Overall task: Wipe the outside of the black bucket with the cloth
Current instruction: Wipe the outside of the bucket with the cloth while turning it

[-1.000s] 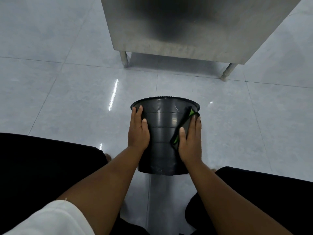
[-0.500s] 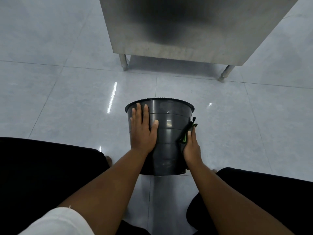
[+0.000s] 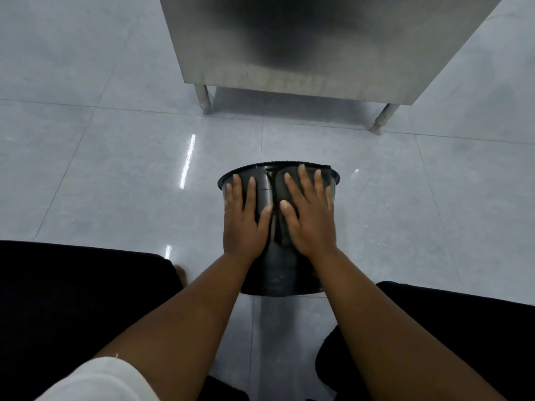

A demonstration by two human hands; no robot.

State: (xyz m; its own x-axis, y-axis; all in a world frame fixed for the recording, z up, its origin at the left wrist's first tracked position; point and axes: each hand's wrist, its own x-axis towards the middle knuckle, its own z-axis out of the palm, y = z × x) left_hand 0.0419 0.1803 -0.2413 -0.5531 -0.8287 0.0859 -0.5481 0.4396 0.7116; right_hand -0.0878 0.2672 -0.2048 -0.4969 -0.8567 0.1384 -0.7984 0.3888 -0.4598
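From the head camera, the black bucket [image 3: 278,267] stands upside down on the tiled floor [image 3: 115,175], its wider ribbed rim at the far end and its side wall facing the person, who sits with a leg on either side of it. That placing keeps the outside wall within easy reach of both arms and lets the legs fence the bucket in.

The left hand [image 3: 242,219] lies flat on the left of the near wall, fingers spread and thumb angled inward; its grip is wide and holds nothing, and it seems there to steady the bucket against the push of wiping. The right hand [image 3: 310,217] lies flat on the right of the wall, fingers splayed toward the rim. A dark fold under its palm is probably the cloth [image 3: 280,186], pressed to the wall rather than pinched; it blends with the plastic, so its edges are hard to tell.

The bucket is matt black plastic with faint bands around the wall and some pale smudges low near the floor. A steel cabinet [image 3: 318,44] on short legs stands well beyond it.
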